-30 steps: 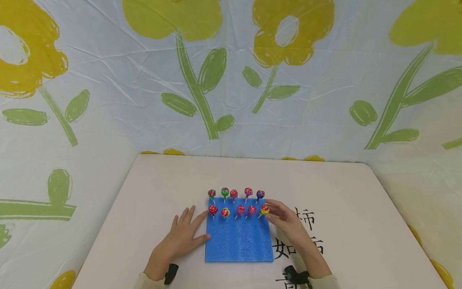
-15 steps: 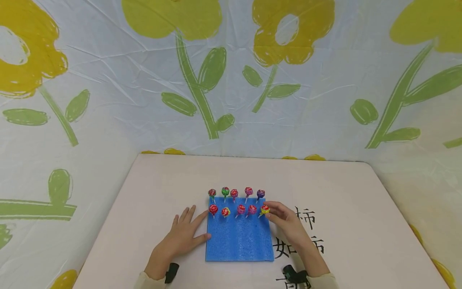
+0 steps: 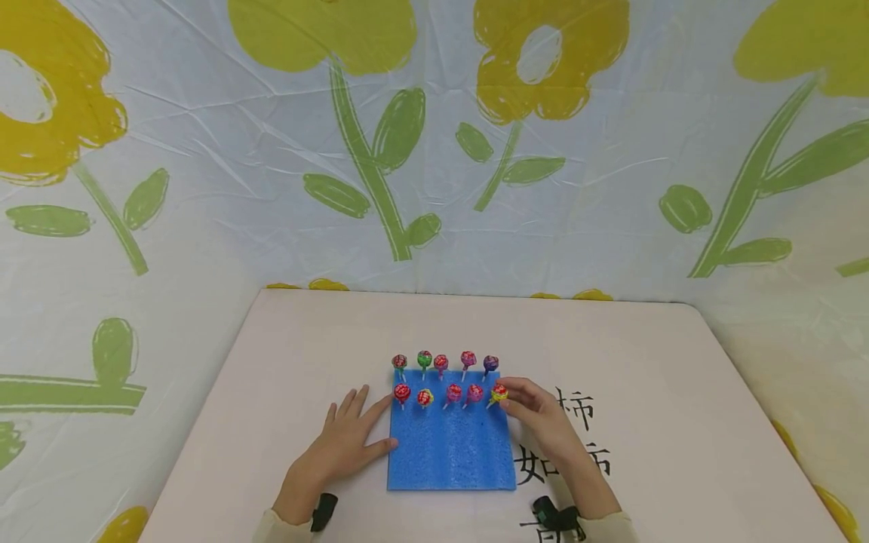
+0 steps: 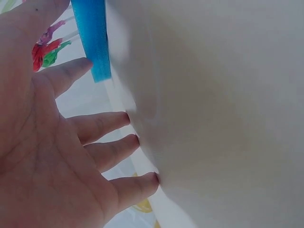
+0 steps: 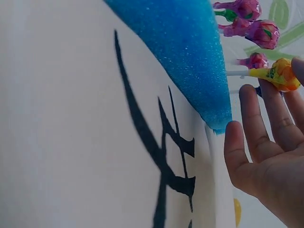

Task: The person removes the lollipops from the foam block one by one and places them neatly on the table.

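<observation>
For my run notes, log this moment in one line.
left hand: flat, steadying blue foam board | right hand: pinching yellow-orange lollipop, front row right end | nine other lollipops upright

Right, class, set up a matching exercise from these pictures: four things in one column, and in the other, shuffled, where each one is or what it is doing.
Column one:
1. left hand
2. right hand
3. green lollipop
4. black characters

Column two:
A. stands in the far row of the blue foam block
B. rests flat on the table, thumb and forefinger at the foam's left edge
C. printed on the table, right of the foam
D. at the yellow-orange lollipop at the near row's right end

Pairs: 1-B, 2-D, 3-A, 4-C
</observation>
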{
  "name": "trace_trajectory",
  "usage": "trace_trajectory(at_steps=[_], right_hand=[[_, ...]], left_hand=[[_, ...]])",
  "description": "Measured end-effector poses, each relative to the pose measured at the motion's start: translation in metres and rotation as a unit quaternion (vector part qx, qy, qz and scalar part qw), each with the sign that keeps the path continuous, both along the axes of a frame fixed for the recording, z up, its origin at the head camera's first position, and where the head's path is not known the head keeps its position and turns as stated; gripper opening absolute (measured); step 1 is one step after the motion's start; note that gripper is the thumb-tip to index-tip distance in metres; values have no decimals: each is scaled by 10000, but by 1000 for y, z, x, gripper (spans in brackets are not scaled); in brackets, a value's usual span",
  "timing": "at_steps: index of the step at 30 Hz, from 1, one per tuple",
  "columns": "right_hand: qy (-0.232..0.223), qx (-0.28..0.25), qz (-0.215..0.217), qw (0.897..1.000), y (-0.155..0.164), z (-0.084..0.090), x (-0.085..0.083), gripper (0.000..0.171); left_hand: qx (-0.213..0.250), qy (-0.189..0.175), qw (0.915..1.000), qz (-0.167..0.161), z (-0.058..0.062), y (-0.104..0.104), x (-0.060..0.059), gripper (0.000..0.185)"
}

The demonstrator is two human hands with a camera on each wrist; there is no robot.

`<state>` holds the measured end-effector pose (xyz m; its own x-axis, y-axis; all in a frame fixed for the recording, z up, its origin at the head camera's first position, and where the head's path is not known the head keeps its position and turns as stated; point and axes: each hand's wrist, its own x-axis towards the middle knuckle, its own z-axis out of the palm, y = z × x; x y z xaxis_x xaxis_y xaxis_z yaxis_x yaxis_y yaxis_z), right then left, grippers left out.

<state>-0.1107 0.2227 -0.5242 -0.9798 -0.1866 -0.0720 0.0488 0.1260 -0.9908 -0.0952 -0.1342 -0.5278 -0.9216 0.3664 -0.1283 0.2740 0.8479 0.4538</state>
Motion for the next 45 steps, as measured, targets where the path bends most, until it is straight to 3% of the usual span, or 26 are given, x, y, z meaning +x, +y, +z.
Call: trace_trajectory(at_steps=[16, 30, 37, 45], right_hand=[[381, -383, 119, 9985, 11, 12, 0, 44], [440, -10, -833, 9956, 66, 27, -14, 44], [394, -290, -1036, 9934, 88, 29, -23, 48], [261, -153, -1141, 9930, 94, 31, -31, 50]], left_hand=[[-4, -123, 9999, 47, 5, 2, 1, 75], [-25, -150, 9999, 57, 6, 3, 0, 75], [-17, -104, 9999, 58, 4, 2, -1, 75], [-74, -83, 9999, 45, 1, 2, -1, 76]])
